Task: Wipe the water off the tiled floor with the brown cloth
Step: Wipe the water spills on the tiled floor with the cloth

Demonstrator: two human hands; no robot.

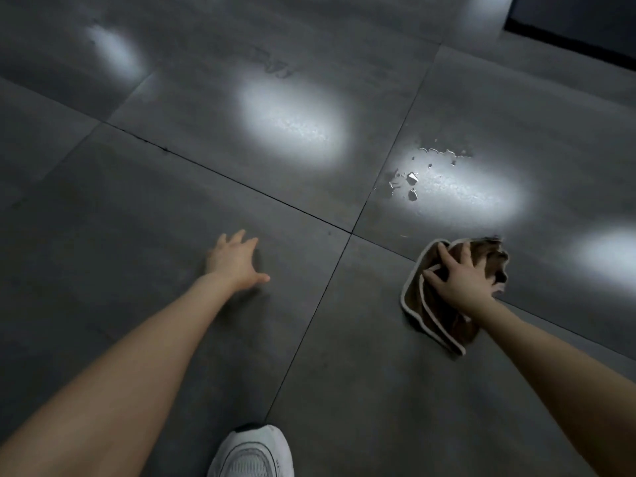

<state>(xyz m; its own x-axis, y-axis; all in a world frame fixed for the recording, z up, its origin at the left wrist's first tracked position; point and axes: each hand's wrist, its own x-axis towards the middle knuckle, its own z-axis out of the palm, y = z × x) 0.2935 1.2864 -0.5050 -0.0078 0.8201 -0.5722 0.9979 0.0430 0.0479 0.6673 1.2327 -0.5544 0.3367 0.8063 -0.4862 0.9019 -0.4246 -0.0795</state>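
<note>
Closest to us is our white sneaker (253, 454), toe pointing up the frame, sitting right by a grout line on the grey tiled floor (137, 208). Over on the right, our right hand (459, 275) has its fingers (444, 254) spread and curled down into the brown cloth (437, 315), gripping a bunched handful of it while pressing it to the floor. The cloth is crumpled, with a pale trim edge looping around the left and lower side, and it sits just across the grout line from the wet patch. Our left hand (235, 261) is empty, fingers loose and fanned out, thumb sticking off to the right, palm down at the tile; can't really tell if it's touching or just above it. The water (413, 182) is a scatter of small puddles and droplets on the next tile up from the cloth, catching a bright ceiling-light reflection. There's a dark baseboard-looking edge (568, 39) in the top right corner.
</note>
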